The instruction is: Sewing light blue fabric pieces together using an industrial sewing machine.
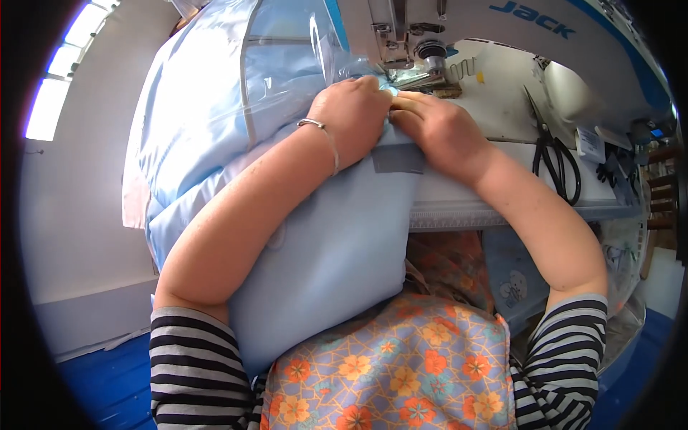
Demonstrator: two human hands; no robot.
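Observation:
A large piece of light blue fabric [344, 236] drapes over the table's left side and hangs down over my lap. My left hand [351, 111], with a bangle at the wrist, is closed on the fabric's edge close to the sewing machine's needle area [398, 61]. Fingertips almost meeting it, my right hand [448, 132] pinches the same edge from the right. The fingers hide the exact spot they grip. Just below them a dark grey patch [398, 159] shows on the fabric. Clear plastic film [287, 86] lies across the fabric on the left.
The white sewing machine [473, 21] arches over the far side. Black-handled scissors [552, 150] lie right of my right hand, near small boxes [591, 143]. A clear ruler strip [459, 218] runs along the table's front edge. A wall [86, 208] stands at left.

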